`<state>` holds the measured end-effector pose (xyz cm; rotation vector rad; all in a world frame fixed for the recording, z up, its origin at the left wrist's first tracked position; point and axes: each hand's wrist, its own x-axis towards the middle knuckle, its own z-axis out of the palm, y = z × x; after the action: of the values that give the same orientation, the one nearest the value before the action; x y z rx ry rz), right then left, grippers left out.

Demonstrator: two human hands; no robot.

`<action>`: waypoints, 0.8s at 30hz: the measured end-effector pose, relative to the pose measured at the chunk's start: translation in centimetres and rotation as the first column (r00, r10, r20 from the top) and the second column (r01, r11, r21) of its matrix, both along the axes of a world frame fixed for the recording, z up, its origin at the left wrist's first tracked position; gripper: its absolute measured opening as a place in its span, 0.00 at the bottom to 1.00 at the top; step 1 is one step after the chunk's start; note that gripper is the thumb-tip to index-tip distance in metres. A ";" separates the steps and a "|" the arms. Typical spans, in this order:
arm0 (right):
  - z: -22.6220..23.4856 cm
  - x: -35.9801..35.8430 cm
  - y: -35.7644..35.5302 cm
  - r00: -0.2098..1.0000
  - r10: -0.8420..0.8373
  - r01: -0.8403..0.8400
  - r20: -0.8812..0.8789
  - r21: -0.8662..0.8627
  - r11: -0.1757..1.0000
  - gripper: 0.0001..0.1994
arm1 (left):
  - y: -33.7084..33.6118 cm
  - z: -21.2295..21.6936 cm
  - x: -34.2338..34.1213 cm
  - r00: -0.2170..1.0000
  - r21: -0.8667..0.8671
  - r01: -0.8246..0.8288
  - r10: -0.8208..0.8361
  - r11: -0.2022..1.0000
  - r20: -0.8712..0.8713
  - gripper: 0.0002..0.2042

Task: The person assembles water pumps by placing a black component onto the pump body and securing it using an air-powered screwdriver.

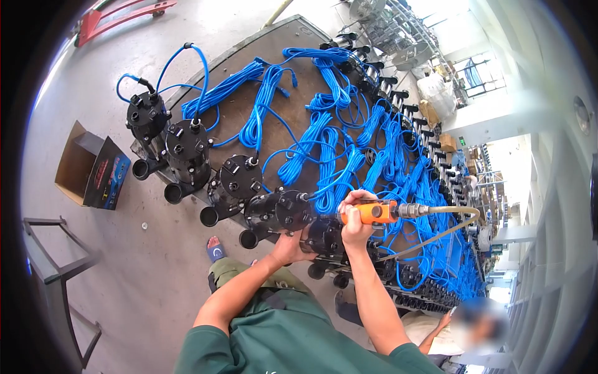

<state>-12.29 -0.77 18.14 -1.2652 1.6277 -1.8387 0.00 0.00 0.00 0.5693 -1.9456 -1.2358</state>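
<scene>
My right hand (355, 225) is wrapped round an orange air screwdriver (381, 213), with a pale hose (453, 210) running off its rear to the right. The tool's front end points left, over the black pumps; whether its tip touches a screw I cannot tell. Lower down, my left hand (289, 248) grips the side of a black pump (326, 239) with a silver body, its fingers partly hidden. Just left of that hand stands another black pump (280, 210) with a round outlet. Three more such pumps (188, 153) continue the row to the far left, with blue cables at their tops.
Coiled blue cables (255, 121) cover much of the brown table (240, 106). More pumps (408, 118) line its far edge. An open cardboard box (78, 165), a black metal frame (53, 271) and a red pallet jack (118, 22) stand left. Another person (445, 333) is at lower right.
</scene>
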 end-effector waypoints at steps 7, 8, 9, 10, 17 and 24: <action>9.0 0.8 2.3 0.997 -0.018 0.004 -0.073 -0.187 0.982 0.21 | 0.3 0.5 -0.8 0.997 0.091 -0.032 0.037 0.995 -0.060 0.54; 12.0 0.5 3.8 0.990 -0.054 0.023 -0.127 -0.230 0.973 0.19 | 0.2 1.4 -1.0 0.993 0.107 -0.030 0.042 0.994 -0.109 0.53; 15.2 0.1 5.3 0.976 -0.081 0.022 -0.200 -0.279 0.960 0.17 | 0.2 1.6 -1.0 0.987 0.120 -0.044 0.062 0.992 -0.148 0.52; 18.2 0.8 7.1 0.948 -0.285 0.231 -0.144 -0.306 0.924 0.20 | 0.9 1.4 -1.0 0.988 0.295 -0.019 0.063 0.955 -0.141 0.52; 21.6 -5.0 20.8 0.959 -0.183 0.024 -0.217 -0.583 0.812 0.22 | 13.4 0.4 -1.0 0.951 0.152 -0.199 0.154 0.968 0.267 0.23; 13.8 -7.8 26.3 0.993 0.100 -0.113 -0.055 -0.344 0.932 0.18 | 14.6 -1.6 -5.9 0.858 -0.060 -0.478 0.481 0.876 0.179 0.08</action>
<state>-20.07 25.49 31.95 -1.5055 1.2565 -2.1074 -5.91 14.60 -1.61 1.1237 -1.8019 -0.8710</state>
